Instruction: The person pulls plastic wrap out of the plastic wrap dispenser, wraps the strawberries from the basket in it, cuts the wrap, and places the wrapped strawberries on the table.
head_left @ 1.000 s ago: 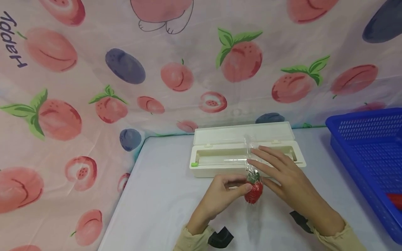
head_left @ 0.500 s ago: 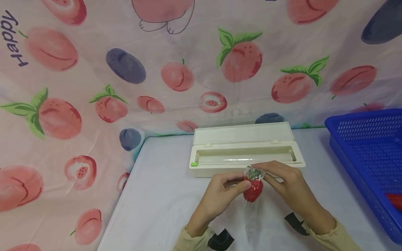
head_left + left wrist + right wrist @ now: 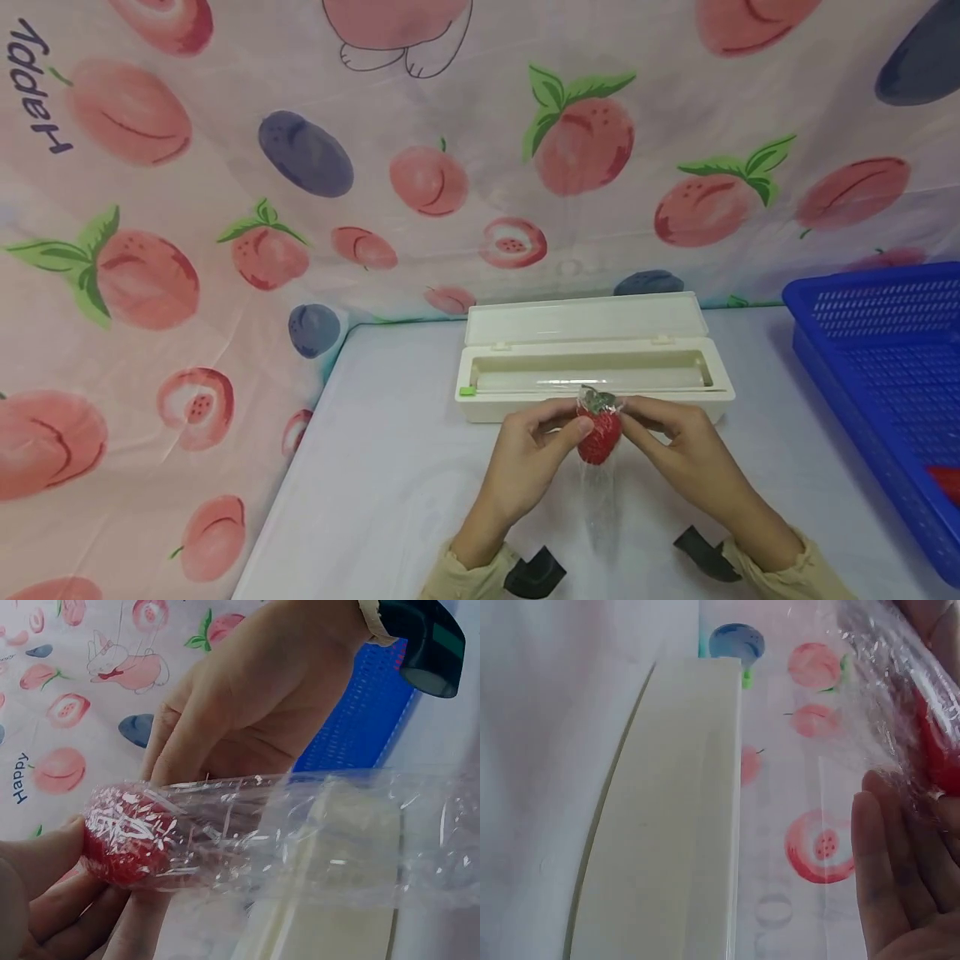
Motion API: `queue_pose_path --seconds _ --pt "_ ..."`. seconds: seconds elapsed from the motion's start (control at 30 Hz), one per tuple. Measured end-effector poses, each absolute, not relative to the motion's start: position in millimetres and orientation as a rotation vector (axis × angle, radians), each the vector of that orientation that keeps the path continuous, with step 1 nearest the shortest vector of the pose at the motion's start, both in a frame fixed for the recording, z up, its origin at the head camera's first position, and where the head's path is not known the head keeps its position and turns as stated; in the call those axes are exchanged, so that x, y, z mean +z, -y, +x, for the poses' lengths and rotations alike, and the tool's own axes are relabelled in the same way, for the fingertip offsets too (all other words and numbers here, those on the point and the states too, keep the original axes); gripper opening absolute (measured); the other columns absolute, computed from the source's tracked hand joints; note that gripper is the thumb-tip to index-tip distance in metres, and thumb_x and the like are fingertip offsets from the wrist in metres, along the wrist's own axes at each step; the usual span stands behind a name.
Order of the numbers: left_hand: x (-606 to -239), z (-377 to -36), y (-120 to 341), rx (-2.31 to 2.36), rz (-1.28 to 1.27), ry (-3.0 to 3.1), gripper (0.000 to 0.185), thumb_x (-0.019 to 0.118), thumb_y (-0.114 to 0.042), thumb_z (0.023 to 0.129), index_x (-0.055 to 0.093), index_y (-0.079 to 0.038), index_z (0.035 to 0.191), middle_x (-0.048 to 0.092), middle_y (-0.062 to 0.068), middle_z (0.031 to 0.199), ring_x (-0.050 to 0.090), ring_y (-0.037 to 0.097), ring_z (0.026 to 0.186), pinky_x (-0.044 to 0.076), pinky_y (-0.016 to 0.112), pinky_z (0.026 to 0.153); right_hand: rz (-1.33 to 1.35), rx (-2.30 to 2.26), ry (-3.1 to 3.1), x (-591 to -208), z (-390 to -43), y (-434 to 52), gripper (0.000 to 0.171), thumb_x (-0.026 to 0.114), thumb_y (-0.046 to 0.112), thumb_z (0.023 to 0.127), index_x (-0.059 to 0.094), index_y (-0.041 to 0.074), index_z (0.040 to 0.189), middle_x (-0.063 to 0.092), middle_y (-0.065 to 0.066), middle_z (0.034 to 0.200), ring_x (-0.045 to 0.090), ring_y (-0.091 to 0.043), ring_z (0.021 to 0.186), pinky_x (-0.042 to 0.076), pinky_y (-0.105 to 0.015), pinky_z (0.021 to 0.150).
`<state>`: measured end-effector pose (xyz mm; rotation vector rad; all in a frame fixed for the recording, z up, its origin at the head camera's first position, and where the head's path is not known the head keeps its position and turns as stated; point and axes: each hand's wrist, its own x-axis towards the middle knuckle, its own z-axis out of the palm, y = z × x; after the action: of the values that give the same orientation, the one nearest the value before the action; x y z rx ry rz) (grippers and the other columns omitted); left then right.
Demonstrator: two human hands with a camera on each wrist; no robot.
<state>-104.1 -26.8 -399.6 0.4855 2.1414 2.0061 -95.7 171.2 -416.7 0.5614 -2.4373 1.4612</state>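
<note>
The word "Happy" (image 3: 21, 780) is printed on the fruit-patterned cloth (image 3: 187, 208) behind the counter (image 3: 390, 483). The left hand (image 3: 528, 462) and right hand (image 3: 693, 458) both pinch the strawberry (image 3: 598, 433), wrapped in plastic film (image 3: 600, 500), with curled fingers (image 3: 573, 429). It is between their tips, at 6 o'clock of the open white film box (image 3: 592, 362).

We read one word only: "Happy", in dark blue letters on the fruit-print cloth backdrop (image 3: 465, 167). In the head view it stands upside down at the upper left; in the left wrist view it runs sideways at the left edge (image 3: 21, 778).
</note>
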Motion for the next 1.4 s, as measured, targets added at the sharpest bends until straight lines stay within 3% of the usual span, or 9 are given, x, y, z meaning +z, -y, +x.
queue_pose_path --seconds 0.23,0.33,0.5,0.8,0.97,1.1,1.23,1.4 --pt "-401.9 -105.0 24.8 2.091 0.443 -2.157 0.031 0.066 -0.017 0.097 0.067 0.002 0.12 0.07 0.014 0.119 0.068 0.019 0.109 0.056 0.026 0.09 0.64 1.718 2.457 -414.9 -92.1 -171.9 0.03 0.052 0.007 0.103 0.061 -0.004 0.13 0.07 -0.013 0.118 0.067 -0.005 0.1 0.056 -0.022 0.086" --pt "-403.7 -105.6 24.3 2.114 0.425 -2.153 0.029 0.068 -0.015 0.095 0.068 0.002 0.119 0.07 0.014 0.118 0.069 0.018 0.106 0.056 0.026 0.089 0.643 1.709 2.468 -413.9 -90.4 -168.8 0.034 0.06 0.009 0.099 0.061 0.0 0.131 0.069 -0.011 0.12 0.068 -0.006 0.1 0.056 -0.023 0.088" --pt "-404.5 -105.2 23.8 2.151 0.413 -2.118 0.029 0.072 -0.013 0.092 0.07 0.001 0.117 0.07 0.014 0.117 0.071 0.016 0.1 0.058 0.028 0.085 0.603 1.673 2.396 -417.2 -90.2 -161.9 0.036 0.074 0.009 0.088 0.067 0.009 0.123 0.073 0.001 0.109 0.07 -0.009 0.094 0.054 -0.018 0.087" --pt "-406.3 -103.8 21.2 2.192 0.361 -2.19 0.029 0.078 -0.014 0.086 0.07 -0.002 0.111 0.071 0.011 0.11 0.073 0.017 0.092 0.06 0.03 0.077 0.528 1.626 2.368 -421.5 -90.1 -158.5 0.035 0.076 0.007 0.085 0.07 0.011 0.12 0.074 0.004 0.103 0.07 -0.007 0.091 0.054 -0.016 0.085" --pt "-405.8 -105.2 26.2 2.184 0.35 -2.321 0.04 0.084 -0.014 0.08 0.065 -0.004 0.113 0.066 0.011 0.113 0.07 0.022 0.096 0.059 0.031 0.085 0.484 1.612 2.36 -420.7 -89.3 -157.6 0.035 0.079 0.009 0.083 0.071 0.015 0.116 0.074 0.006 0.097 0.07 -0.007 0.089 0.054 -0.015 0.084" --pt "-405.5 -106.5 30.7 2.15 0.426 -2.166 0.047 0.081 -0.013 0.083 0.064 -0.004 0.126 0.066 0.009 0.123 0.068 0.022 0.107 0.056 0.031 0.093 0.448 1.614 2.359 -419.6 -87.5 -156.2 0.038 0.079 0.005 0.082 0.07 0.007 0.119 0.075 -0.001 0.101 0.07 -0.005 0.089 0.053 -0.013 0.083" --pt "-405.5 -106.8 31.2 2.122 0.481 -2.046 0.043 0.077 -0.013 0.087 0.065 -0.002 0.126 0.066 0.011 0.125 0.068 0.019 0.109 0.057 0.032 0.089 0.434 1.587 2.373 -418.7 -86.4 -155.4 0.04 0.079 0.004 0.082 0.069 0.003 0.121 0.074 -0.006 0.106 0.068 -0.004 0.089 0.051 -0.011 0.084" --pt "-403.9 -107.6 30.7 2.145 0.535 -2.123 0.03 0.076 -0.005 0.086 0.071 0.001 0.115 0.069 0.015 0.117 0.069 0.019 0.104 0.057 0.032 0.089 0.508 1.584 2.381 -417.7 -86.8 -156.4 0.042 0.08 0.008 0.081 0.07 0.015 0.121 0.073 0.004 0.11 0.068 -0.007 0.094 0.05 -0.013 0.09"
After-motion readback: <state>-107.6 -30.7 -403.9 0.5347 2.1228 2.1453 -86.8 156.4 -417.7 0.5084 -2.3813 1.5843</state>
